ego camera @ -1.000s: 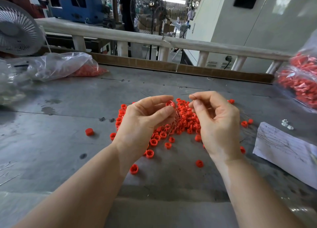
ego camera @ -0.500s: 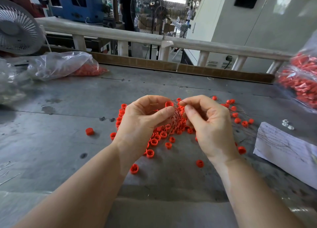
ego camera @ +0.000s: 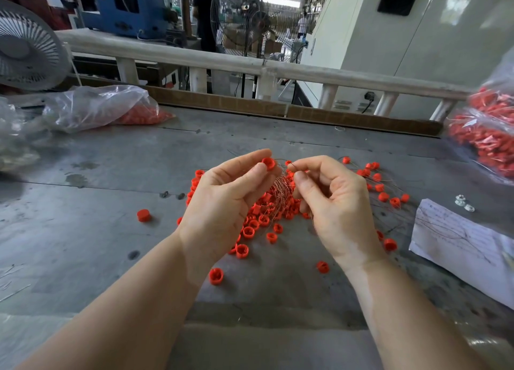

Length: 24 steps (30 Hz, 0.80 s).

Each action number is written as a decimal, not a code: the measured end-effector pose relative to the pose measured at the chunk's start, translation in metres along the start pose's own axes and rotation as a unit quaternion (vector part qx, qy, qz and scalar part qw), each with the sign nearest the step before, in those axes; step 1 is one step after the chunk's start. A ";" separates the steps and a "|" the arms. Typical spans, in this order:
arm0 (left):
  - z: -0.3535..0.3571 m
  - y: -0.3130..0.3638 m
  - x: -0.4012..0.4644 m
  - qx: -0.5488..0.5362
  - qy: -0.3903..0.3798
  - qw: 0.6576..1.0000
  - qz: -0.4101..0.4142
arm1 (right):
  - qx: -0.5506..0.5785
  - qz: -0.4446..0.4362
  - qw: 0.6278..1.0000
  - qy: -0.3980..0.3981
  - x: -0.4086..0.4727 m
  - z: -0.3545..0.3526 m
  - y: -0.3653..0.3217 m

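Observation:
My left hand (ego camera: 222,200) pinches one small red plastic cap (ego camera: 268,163) between thumb and forefinger, and a bundle of thin copper wires (ego camera: 279,193) hangs from the same hand. My right hand (ego camera: 331,202) pinches the end of a single thin wire (ego camera: 289,163) just right of the cap. Beneath both hands a pile of several red caps (ego camera: 258,222) lies scattered on the grey metal table (ego camera: 97,230), partly hidden by my hands.
A clear bag with red caps (ego camera: 103,111) lies at the back left beside a white fan (ego camera: 25,49). Another bag of red parts (ego camera: 486,136) sits at the right edge. A white paper (ego camera: 459,241) and two small metal nuts (ego camera: 463,204) lie at the right.
My right hand moved left, bringing the wire end close to the cap in my left hand. More caps on the right of the pile came into view.

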<state>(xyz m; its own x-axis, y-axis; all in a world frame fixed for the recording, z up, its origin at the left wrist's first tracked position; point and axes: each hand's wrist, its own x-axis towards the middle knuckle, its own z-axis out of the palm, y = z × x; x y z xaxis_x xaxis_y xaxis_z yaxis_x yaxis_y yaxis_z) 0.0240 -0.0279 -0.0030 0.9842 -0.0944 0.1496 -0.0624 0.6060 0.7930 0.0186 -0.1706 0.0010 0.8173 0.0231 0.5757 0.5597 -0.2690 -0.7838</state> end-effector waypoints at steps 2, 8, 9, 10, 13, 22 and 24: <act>0.001 0.000 0.000 -0.022 0.003 1.000 -0.010 | 0.007 0.001 1.000 0.000 0.000 0.000 0.000; 0.002 0.001 -0.001 -0.009 -0.007 1.000 -0.011 | 0.019 0.004 1.000 -0.004 0.000 -0.001 0.002; 0.002 0.001 -0.001 -0.012 -0.009 1.000 -0.010 | 0.021 0.002 1.000 -0.006 0.000 -0.001 0.002; 0.002 0.001 -0.001 -0.016 -0.011 1.000 -0.009 | 0.023 -0.001 1.000 -0.008 0.000 -0.001 0.002; 0.002 0.001 -0.001 -0.032 -0.021 0.999 -0.011 | 0.032 -0.002 0.999 -0.007 0.000 -0.002 0.001; 0.002 0.002 -0.002 -0.015 -0.026 0.999 -0.023 | 0.051 0.019 0.998 0.005 0.001 -0.001 0.002; 0.002 0.001 -0.002 -0.021 -0.027 0.999 -0.022 | 0.054 0.022 0.998 0.003 0.002 -0.001 0.002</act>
<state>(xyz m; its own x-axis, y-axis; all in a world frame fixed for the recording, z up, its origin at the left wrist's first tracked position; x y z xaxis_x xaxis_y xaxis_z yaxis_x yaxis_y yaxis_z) 0.0216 -0.0286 -0.0009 0.9755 -0.1632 0.1475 -0.0112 0.6326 0.7744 0.0207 -0.1720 0.0007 0.8406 0.0068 0.5417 0.5353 -0.1639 -0.8286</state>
